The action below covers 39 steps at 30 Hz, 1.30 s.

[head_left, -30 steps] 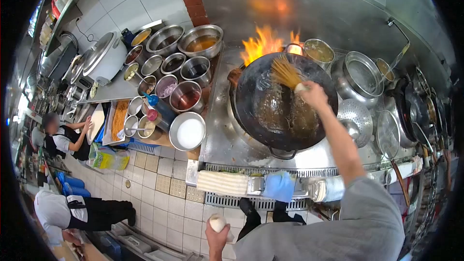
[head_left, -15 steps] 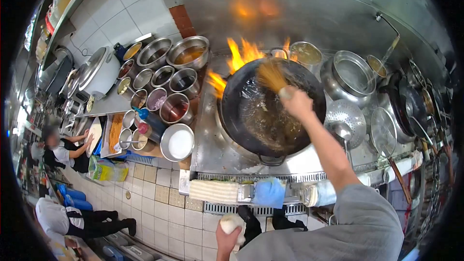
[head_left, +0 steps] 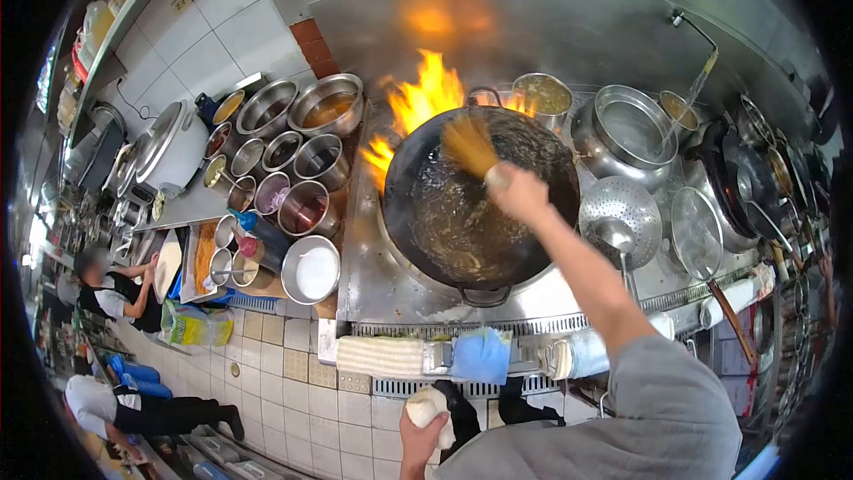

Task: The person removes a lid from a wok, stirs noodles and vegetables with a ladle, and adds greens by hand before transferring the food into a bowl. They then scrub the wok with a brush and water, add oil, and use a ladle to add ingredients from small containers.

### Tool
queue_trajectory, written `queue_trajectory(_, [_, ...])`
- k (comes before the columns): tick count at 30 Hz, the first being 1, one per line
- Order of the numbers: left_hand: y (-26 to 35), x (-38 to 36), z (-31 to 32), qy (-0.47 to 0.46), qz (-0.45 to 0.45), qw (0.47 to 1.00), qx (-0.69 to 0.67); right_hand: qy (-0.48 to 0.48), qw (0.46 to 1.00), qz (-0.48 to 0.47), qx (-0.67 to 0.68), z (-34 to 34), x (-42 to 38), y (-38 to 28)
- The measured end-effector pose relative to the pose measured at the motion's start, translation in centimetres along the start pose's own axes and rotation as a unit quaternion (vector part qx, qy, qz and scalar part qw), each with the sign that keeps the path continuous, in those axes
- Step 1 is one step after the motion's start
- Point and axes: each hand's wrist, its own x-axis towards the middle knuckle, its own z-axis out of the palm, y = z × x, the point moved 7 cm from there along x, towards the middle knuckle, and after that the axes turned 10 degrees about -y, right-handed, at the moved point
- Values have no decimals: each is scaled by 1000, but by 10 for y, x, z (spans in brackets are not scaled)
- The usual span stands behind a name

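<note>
A bamboo wok brush (head_left: 470, 146) is in the closed fingers of my right hand (head_left: 522, 195). Its bristles, blurred by motion, are against the upper left inside of a large black wok (head_left: 542, 244). Dark, murky water with bits in it swirls in the wok. Tall flames (head_left: 426, 93) rise past the wok's far left rim. Down by my body, my left hand (head_left: 419, 441) is wrapped round a bunched white cloth (head_left: 426, 406).
Steel bowls of sauces (head_left: 326, 108) and a bowl of white stuff (head_left: 313, 270) stand left. A perforated strainer (head_left: 619, 213) with a ladle (head_left: 613, 236) and a steel pot (head_left: 633, 129) are right. Water runs from a tap (head_left: 708, 62). Two co-workers (head_left: 120, 292) are far left.
The brush and my right hand remain over the wok, with the bristles further up its left side. Flames at the left rim have grown. The whole view has shifted slightly.
</note>
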Motion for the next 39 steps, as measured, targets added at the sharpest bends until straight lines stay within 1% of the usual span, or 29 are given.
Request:
queue_trajectory(1, [1,-3,3,-1,-6,1000,1,-8,1000,-26,-1,18,-28,-12])
queue_trajectory(3, [5,-1,5,-10,2,1000,-21,-67,992,-90,-51,19,-76,-28])
queue_trajectory(5, [-14,-10,-9,8,-3,1000,-24,-156,978,-70,-118,-18,-118,-28])
queue_trajectory(7, [-36,-18,-26,32,-5,999,-29,-183,965,-2,-187,-49,-114,13])
queue_trajectory(9, [-55,-25,-34,50,-34,997,-56,-71,986,24,-147,-80,-76,46])
queue_trajectory(10, [-49,-22,-30,53,-34,996,-55,-37,990,52,-126,-80,-51,44])
queue_trajectory(11, [-38,-10,-13,9,-38,998,-52,-1,991,79,-105,-69,-29,36])
queue_trajectory(13, [-23,17,21,-74,-37,995,-46,39,997,62,19,1,-3,23])
queue_trajectory(15, [-12,52,51,-110,-27,993,-42,63,985,54,151,61,-6,1])
queue_trajectory(16, [-8,67,64,-104,-45,991,-77,31,982,37,183,70,-16,-11])
queue_trajectory(17, [1,82,77,-98,-30,989,-106,-2,977,19,213,72,-28,-20])
queue_trajectory(18, [10,93,89,-110,-45,984,-134,-5,977,23,214,63,-44,-17])
queue_trajectory(20, [13,114,106,-122,-47,972,-194,-120,986,-100,58,36,-78,-24])
queue_trajectory(21, [20,121,114,-108,-51,971,-208,-163,983,-82,-27,13,-96,-22])
queue_trajectory(22, [13,131,121,-125,-85,958,-242,-205,970,-63,-111,-6,-109,-15])
queue_trajectory(23, [5,139,128,-141,-120,944,-274,-206,965,-51,-153,-17,-110,6])
queue_trajectory(24, [15,142,134,-127,-107,945,-283,-177,966,-31,-184,-38,-98,21])
queue_trajectory(25, [22,143,142,-113,-94,945,-292,-154,975,-28,-161,-54,-77,37])
queue_trajectory(26, [7,154,147,-92,-89,947,-295,-84,983,-42,-158,-73,-55,42])
queue_trajectory(27, [-11,167,148,-47,-84,958,-270,-139,981,40,-130,-80,-26,37])
queue_trajectory(29, [6,165,157,89,-45,946,-308,-15,999,26,-43,-47,19,31])
queue_trajectory(30, [8,169,163,85,-45,948,-305,-4,999,50,-10,-29,17,20])
queue_trajectory(31, [14,175,163,103,-3,955,-279,-3,998,55,23,-14,0,6])
queue_trajectory(32, [12,172,162,123,33,959,-253,-35,999,9,32,9,-11,1])
queue_trajectory(33, [7,173,163,119,30,960,-251,-79,996,-36,12,18,-32,-11])
queue_trajectory(35, [8,179,149,129,60,964,-223,-98,985,-137,-46,11,-75,-21])
queue_trajectory(36, [9,187,138,108,73,969,-208,-132,979,-126,-87,-5,-92,-19])
queue_trajectory(38, [12,195,117,92,98,974,-182,-241,949,-49,-196,-38,-103,6])
queue_trajectory(39, [17,197,106,97,109,975,-168,-220,957,-28,-188,-59,-96,23])
